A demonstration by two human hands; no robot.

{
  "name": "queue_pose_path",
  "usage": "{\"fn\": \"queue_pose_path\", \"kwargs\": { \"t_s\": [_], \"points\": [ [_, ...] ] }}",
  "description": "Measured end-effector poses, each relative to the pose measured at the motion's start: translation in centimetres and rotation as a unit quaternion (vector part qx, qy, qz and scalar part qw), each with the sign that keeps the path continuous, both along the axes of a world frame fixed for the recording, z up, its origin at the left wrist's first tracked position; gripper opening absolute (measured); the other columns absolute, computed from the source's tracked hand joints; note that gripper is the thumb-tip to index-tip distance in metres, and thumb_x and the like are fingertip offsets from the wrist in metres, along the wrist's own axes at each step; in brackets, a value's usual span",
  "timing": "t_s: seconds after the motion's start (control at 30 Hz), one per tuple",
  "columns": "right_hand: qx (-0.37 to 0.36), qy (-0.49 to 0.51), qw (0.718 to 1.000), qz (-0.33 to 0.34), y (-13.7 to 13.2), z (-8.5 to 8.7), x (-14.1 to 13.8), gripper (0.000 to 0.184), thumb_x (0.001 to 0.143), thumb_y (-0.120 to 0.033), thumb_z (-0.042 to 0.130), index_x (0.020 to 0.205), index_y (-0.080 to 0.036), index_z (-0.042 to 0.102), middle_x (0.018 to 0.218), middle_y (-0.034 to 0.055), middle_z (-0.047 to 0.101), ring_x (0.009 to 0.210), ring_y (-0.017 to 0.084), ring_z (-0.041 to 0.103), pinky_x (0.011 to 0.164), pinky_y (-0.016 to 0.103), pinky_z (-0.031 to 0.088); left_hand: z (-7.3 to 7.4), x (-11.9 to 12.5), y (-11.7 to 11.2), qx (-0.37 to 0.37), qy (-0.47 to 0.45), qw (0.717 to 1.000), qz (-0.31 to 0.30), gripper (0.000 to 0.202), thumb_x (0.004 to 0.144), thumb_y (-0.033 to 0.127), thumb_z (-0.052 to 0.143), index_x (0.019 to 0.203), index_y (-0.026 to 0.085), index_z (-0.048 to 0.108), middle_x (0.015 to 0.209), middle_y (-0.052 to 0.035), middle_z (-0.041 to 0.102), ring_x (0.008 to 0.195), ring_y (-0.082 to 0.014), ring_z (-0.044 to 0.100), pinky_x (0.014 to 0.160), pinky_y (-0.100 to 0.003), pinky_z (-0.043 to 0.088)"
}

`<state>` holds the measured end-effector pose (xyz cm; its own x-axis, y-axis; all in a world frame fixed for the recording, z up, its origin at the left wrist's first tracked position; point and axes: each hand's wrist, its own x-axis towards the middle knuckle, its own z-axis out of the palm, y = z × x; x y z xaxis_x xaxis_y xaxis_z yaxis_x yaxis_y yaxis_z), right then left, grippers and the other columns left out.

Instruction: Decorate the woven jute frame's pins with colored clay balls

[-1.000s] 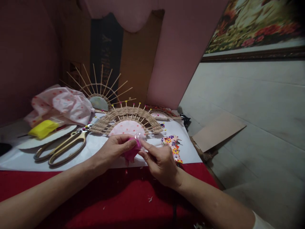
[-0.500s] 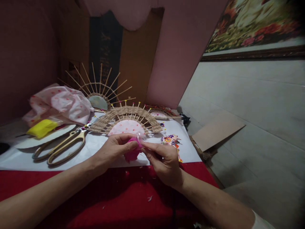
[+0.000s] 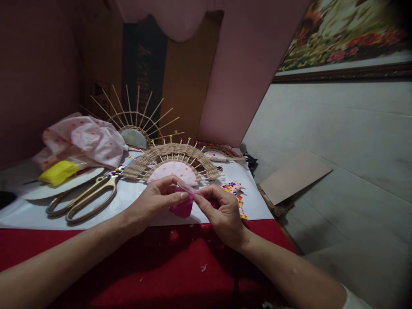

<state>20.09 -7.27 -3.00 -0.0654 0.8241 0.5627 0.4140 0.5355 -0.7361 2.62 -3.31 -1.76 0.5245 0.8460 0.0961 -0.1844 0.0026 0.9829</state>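
Observation:
A small clear plastic bag with magenta contents (image 3: 182,208) is pinched between my hands, above the front of the white sheet. My left hand (image 3: 159,195) grips its top edge between thumb and fingers. Against the same edge, thumb and forefinger of my right hand (image 3: 222,210) are closed, with some magenta showing beside the fingers. Just behind them stands a woven straw fan shape (image 3: 174,150) with ball-tipped sticks and a dotted pink half-round fabric centre (image 3: 174,171). What the magenta material is I cannot make out.
Large gold-handled scissors (image 3: 92,199) lie left, near a yellow packet (image 3: 59,172) and crumpled dotted fabric (image 3: 86,137). Behind is a stick frame (image 3: 137,116). Flower-print fabric pieces (image 3: 233,187) lie right. A red cloth (image 3: 154,262) covers the front; a tiled wall (image 3: 354,128) borders the right.
My fingers have shifted along the bag's top edge, and the clear plastic now stretches flatter between them. My right hand has turned slightly, with magenta now showing beside its fingers.

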Motion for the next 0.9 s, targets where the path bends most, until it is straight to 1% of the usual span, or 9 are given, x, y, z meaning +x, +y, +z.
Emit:
{"fn": "queue_pose_path", "kwargs": {
  "t_s": [0.17,0.3,0.4,0.5,0.67,0.83,0.9],
  "points": [
    [0.001,-0.009,1.0,0.003,0.0,0.1,0.1,0.02,0.085,-0.031,0.057,0.074,-0.016,0.062,0.058,-0.0022,0.054,0.052,0.009,0.044,0.05,0.022,0.037,0.6,0.1,-0.2,0.007,0.025,0.999,0.022,0.017,0.07,0.028,0.072,0.073,0.014,0.063,0.065,-0.0001,0.065,0.058,-0.0107,0.055,0.057,-0.023,0.044],
    [0.005,-0.018,1.0,0.008,0.0,0.1,0.2,0.02,0.086,-0.03,0.056,0.074,-0.015,0.061,0.058,-0.0025,0.053,0.052,0.008,0.044,0.051,0.022,0.037,0.9,0.1,-0.3,0.021,0.036,0.999,0.027,0.016,0.07,0.027,0.072,0.073,0.013,0.066,0.066,-0.0007,0.066,0.06,-0.0115,0.056,0.058,-0.023,0.045],
    [0.003,-0.019,1.0,0.013,0.1,0.0,0.2,0.017,0.086,-0.03,0.056,0.08,-0.015,0.062,0.059,-0.0027,0.053,0.052,0.008,0.044,0.051,0.022,0.037,0.9,0.1,-0.2,0.034,0.038,0.998,0.037,0.014,0.072,0.027,0.071,0.075,0.013,0.068,0.065,-0.0001,0.066,0.06,-0.0101,0.055,0.059,-0.021,0.044],
    [0.008,-0.022,1.0,0.015,0.1,-0.3,0.1,0.016,0.085,-0.031,0.058,0.088,-0.015,0.063,0.061,-0.0028,0.053,0.053,0.008,0.044,0.052,0.022,0.037,0.8,0.0,-0.3,0.037,0.039,0.997,0.048,0.014,0.074,0.027,0.069,0.074,0.013,0.068,0.059,0.0023,0.062,0.054,-0.0073,0.051,0.054,-0.018,0.041],
    [0.026,-0.034,0.999,0.018,0.0,-0.1,0.1,0.017,0.087,-0.027,0.056,0.075,-0.015,0.061,0.059,-0.0027,0.054,0.052,0.008,0.046,0.053,0.022,0.038,1.0,0.2,-0.5,0.048,0.045,0.997,0.05,0.014,0.072,0.024,0.07,0.067,0.012,0.067,0.054,0.0027,0.059,0.051,-0.0068,0.048,0.05,-0.017,0.039],
    [0.024,-0.039,0.999,0.009,0.1,0.0,0.1,0.019,0.087,-0.027,0.055,0.073,-0.016,0.06,0.06,-0.0023,0.054,0.053,0.008,0.047,0.054,0.022,0.038,1.3,0.3,-0.6,0.036,0.05,0.997,0.052,0.013,0.067,0.024,0.072,0.071,0.012,0.071,0.063,-0.0012,0.066,0.057,-0.0093,0.055,0.055,-0.019,0.043],
    [0.019,-0.039,0.999,0.011,0.1,-0.1,0.1,0.018,0.087,-0.027,0.055,0.074,-0.015,0.061,0.06,-0.002,0.055,0.054,0.008,0.047,0.054,0.022,0.039,1.2,0.2,-0.5,0.035,0.052,0.997,0.054,0.013,0.066,0.024,0.072,0.071,0.012,0.072,0.064,-0.0018,0.067,0.058,-0.0094,0.055,0.055,-0.019,0.043]
  ]
}}
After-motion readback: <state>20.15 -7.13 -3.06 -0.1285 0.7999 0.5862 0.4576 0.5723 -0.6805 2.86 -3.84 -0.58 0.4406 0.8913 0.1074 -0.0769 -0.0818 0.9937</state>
